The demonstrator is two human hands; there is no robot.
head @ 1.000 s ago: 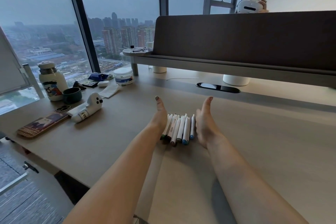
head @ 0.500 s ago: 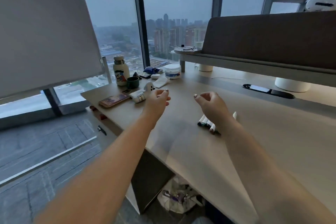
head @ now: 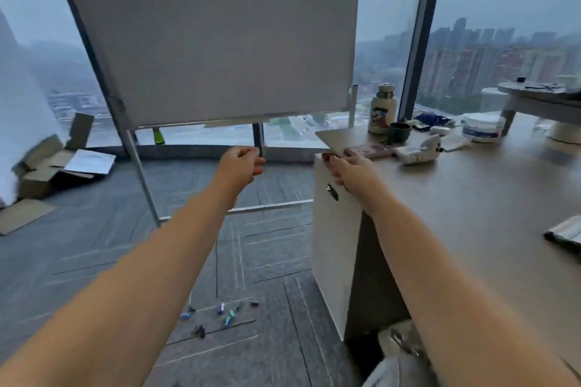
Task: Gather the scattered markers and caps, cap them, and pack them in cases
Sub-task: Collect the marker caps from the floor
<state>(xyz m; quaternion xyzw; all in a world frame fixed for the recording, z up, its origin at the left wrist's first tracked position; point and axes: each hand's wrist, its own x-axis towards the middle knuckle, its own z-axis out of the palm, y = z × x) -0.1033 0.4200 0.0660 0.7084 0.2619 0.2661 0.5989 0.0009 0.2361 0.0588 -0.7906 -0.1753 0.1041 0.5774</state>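
Grey carpet [head: 94,261] left of the desk [head: 471,198]: loose caps [head: 221,308] scattered by the desk's foot, pointing every way, well below both hands, left hand [head: 240,163] loosely curled, empty, off the desk corner and probably nearer, right hand [head: 352,170] straight-fingered on that corner.

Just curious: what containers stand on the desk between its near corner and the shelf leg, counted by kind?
Printed bottle: 1
Dark cup: 1
White tub: 1
Total: 3
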